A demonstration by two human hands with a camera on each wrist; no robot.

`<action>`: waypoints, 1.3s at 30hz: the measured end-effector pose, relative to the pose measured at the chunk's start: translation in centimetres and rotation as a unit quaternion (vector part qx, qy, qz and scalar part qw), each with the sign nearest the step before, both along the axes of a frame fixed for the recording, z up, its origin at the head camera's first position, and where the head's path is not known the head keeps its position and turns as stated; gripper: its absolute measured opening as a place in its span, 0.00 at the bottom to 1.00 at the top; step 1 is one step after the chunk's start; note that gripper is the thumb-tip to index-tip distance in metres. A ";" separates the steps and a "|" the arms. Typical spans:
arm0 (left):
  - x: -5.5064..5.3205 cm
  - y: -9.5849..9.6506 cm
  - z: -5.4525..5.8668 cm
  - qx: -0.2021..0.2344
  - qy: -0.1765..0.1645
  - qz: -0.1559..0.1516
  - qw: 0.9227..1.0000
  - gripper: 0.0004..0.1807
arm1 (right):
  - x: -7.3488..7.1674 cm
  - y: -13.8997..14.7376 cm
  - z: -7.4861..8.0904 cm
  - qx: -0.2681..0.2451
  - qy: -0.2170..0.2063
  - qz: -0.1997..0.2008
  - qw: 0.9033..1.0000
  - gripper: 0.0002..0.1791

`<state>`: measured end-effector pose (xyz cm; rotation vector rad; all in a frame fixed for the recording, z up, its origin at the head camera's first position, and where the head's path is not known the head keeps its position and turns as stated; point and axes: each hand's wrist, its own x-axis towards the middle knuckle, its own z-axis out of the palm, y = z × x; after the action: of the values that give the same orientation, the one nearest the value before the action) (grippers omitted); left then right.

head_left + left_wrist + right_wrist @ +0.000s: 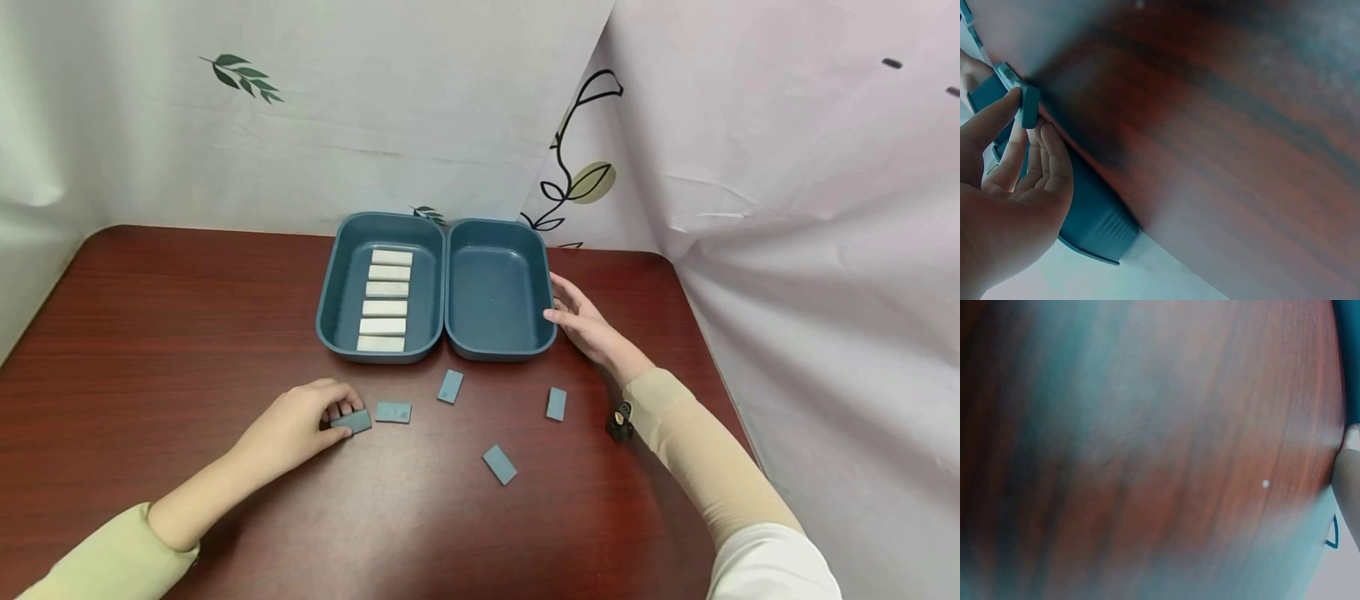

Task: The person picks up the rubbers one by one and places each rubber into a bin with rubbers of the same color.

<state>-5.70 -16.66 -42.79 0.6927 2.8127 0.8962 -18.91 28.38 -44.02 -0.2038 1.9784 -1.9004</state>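
Note:
My left hand (311,421) pinches a blue-grey rectangular tile (352,422) between thumb and fingers, low over the table. In the left wrist view the thumb presses one side of this tile (1030,107). Just right of it lies a similar tile (393,412). Two blue containers stand side by side; the left container (324,312) holds a column of several white tiles (385,308). At the right container (501,352), my right hand (588,327) holds the right wall, thumb over the rim and fingers along the outside. The right wrist view catches only a thumb (1349,481) at the container.
More blue-grey tiles lie scattered in front of the containers: one tile (450,387) near their junction, another tile (557,404) below the right hand, and a third tile (499,464) closer in. White curtains (360,108) hang behind the reddish-brown table (187,333).

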 end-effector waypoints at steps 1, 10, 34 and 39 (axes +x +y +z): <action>0.0 0.0 0.1 0.001 -0.004 0.000 1.000 0.20 | 0.0 0.0 0.0 0.000 0.000 0.000 1.000 0.42; -0.3 0.8 1.4 0.008 -0.003 -0.020 1.000 0.16 | 0.0 0.1 -0.1 -0.012 -0.002 -0.004 1.000 0.42; -6.4 4.9 7.2 0.079 -0.047 -0.055 0.994 0.09 | 0.0 0.3 -0.4 -0.017 -0.002 -0.004 1.000 0.42; -8.4 5.4 7.6 0.080 -0.053 -0.055 0.994 0.08 | -0.1 0.2 -0.3 -0.021 0.001 -0.002 1.000 0.42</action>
<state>-14.08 -11.28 -35.23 0.7877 2.6032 1.1131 -19.03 28.63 -44.29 -0.2135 1.9427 -1.9473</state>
